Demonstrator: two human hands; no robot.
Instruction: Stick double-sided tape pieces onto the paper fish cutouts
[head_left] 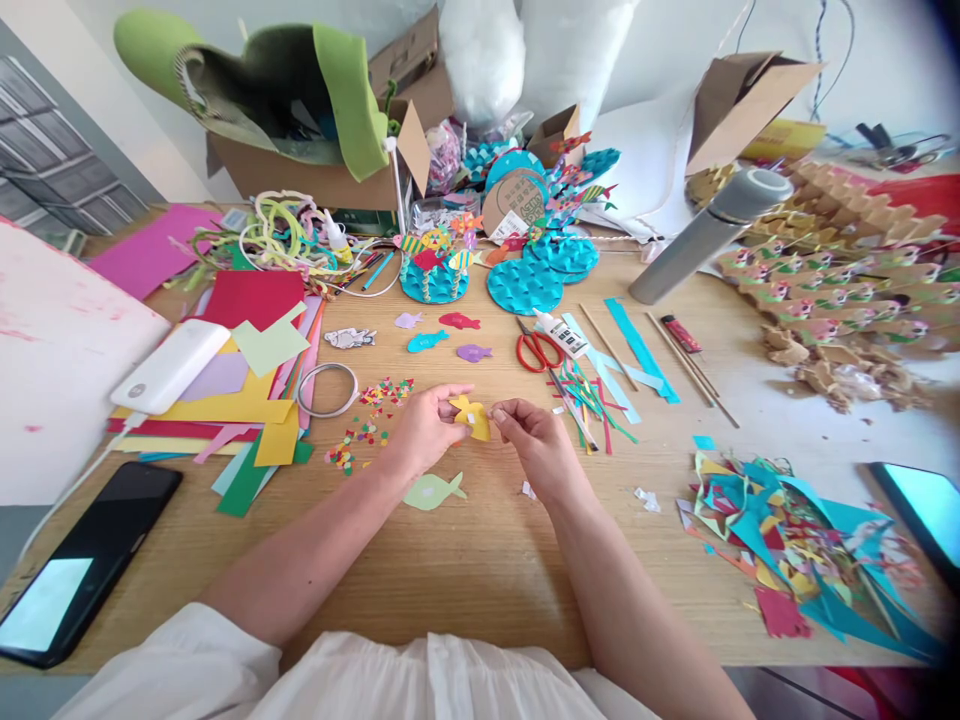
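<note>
My left hand grips a yellow paper fish with a small white square on it. At the fish's right end, my right hand has its thumb and fingertips pinched together; whatever is between them is too small to name. A pale green paper fish lies on the table below my left hand. Beyond the hands are a blue fish, a red fish and purple ones. Small coloured paper bits are scattered left of my left hand.
Red scissors, a glue tube and thin paper strips lie beyond my right hand. Paper scraps pile up at the right. A tape roll, coloured sheets and a phone are left; a grey flask stands behind.
</note>
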